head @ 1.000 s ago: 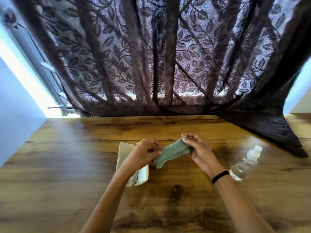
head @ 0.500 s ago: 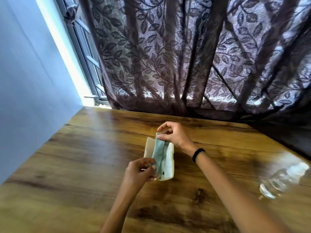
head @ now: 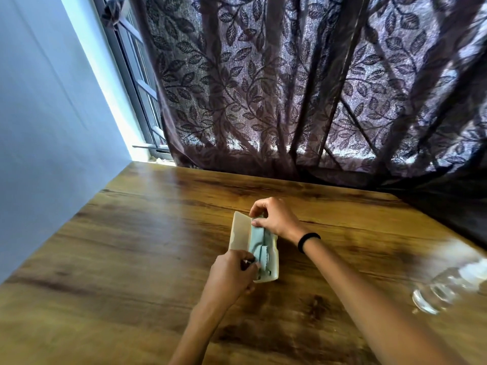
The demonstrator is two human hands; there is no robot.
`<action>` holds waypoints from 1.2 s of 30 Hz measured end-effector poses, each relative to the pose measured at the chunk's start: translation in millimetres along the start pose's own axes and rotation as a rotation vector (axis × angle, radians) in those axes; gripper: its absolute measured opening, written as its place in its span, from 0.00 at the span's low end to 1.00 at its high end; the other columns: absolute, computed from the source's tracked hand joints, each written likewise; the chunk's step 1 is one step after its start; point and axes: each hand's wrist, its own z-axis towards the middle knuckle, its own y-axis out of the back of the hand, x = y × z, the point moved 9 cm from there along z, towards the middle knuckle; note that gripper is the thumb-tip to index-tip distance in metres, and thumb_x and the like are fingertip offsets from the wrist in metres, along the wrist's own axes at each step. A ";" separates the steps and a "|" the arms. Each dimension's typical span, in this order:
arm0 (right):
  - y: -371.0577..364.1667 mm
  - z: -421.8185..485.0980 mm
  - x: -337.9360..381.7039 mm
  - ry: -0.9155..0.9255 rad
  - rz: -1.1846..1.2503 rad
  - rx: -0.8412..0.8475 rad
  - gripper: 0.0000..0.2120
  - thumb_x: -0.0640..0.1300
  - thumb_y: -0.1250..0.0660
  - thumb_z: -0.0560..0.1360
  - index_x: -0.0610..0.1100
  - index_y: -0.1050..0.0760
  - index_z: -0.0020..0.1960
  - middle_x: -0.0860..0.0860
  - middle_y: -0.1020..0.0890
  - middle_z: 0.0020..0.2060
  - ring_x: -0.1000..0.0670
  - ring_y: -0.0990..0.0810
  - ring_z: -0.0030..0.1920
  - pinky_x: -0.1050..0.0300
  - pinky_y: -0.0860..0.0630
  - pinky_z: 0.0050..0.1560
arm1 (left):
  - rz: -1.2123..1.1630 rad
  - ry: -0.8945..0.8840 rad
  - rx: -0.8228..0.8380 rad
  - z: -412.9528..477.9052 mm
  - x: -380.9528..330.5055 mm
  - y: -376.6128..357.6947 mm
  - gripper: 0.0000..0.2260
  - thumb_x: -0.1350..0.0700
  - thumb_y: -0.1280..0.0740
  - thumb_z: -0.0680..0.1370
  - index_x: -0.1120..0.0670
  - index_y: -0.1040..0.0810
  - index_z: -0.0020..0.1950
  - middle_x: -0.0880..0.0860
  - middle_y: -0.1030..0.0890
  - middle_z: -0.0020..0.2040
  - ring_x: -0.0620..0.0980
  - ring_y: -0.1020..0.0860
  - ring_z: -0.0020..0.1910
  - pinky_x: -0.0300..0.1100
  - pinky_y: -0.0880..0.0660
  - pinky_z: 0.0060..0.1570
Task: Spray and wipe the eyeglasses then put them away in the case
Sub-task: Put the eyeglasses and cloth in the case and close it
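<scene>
Cloth (head: 257, 237) lies lengthwise in the open case (head: 274, 262), its long axis running away from the person, with the right hand (head: 276, 219) pinching the far end and the left hand (head: 232, 277) pinching the near end.

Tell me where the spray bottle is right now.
In the head view, the spray bottle lies on the wooden table at the far right edge, beyond the right hand.
</scene>
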 end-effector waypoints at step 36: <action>24.4 -43.3 -76.1 -0.207 0.316 -0.276 0.06 0.41 0.26 0.67 0.42 0.21 0.42 0.53 0.21 0.38 0.58 0.25 0.37 0.71 0.29 0.34 | 0.170 -0.256 -0.217 19.0 3.7 39.6 0.02 0.53 0.28 0.71 0.47 0.19 0.42 0.41 0.23 0.35 0.39 0.24 0.33 0.32 0.28 0.32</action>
